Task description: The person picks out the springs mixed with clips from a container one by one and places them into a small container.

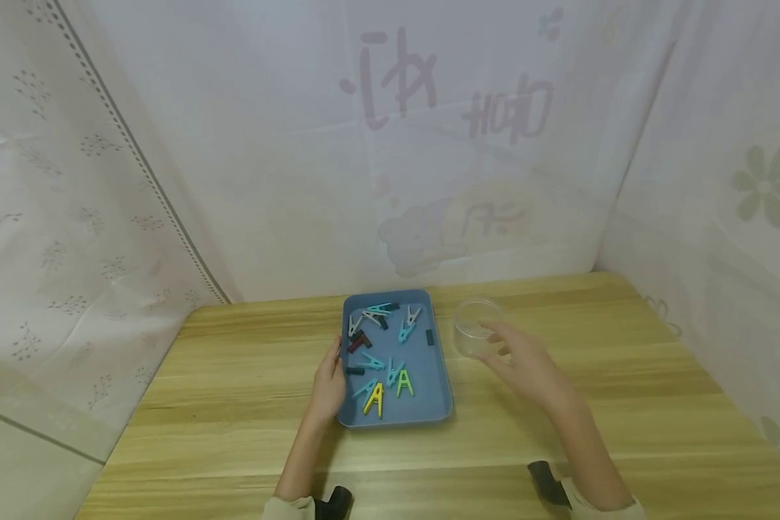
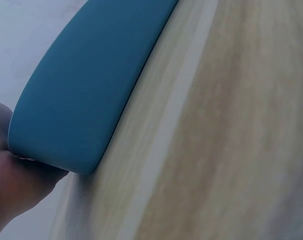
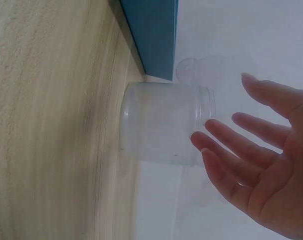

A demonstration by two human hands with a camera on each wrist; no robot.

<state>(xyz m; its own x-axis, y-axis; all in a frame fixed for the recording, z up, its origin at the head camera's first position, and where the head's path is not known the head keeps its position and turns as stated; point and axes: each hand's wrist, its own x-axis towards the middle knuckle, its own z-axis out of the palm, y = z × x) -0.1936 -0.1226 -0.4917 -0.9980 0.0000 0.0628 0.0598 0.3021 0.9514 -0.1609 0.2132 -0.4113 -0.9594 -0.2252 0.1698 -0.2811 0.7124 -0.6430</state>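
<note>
My left hand (image 1: 328, 390) holds the left side of a blue rectangular tray (image 1: 422, 408), whose outer wall (image 2: 91, 85) fills much of the left wrist view. Inside lie several clothespins, among them a yellow clothespin (image 1: 374, 399), a green clothespin (image 1: 404, 383), and others in turquoise and grey. Small dark pieces, too small to identify, lie among them. To the tray's right, an open clear round jar (image 1: 471, 339) stands upright. My right hand (image 1: 526, 365) is beside it, fingers spread and loosely bent towards its rim; the right wrist view shows nothing held.
The wooden table (image 1: 247, 390) stretches out on both sides of the tray. Printed white cloth (image 1: 286, 202) hangs behind the table and along its sides. Black straps with dark mounts (image 1: 546, 482) are worn on both wrists.
</note>
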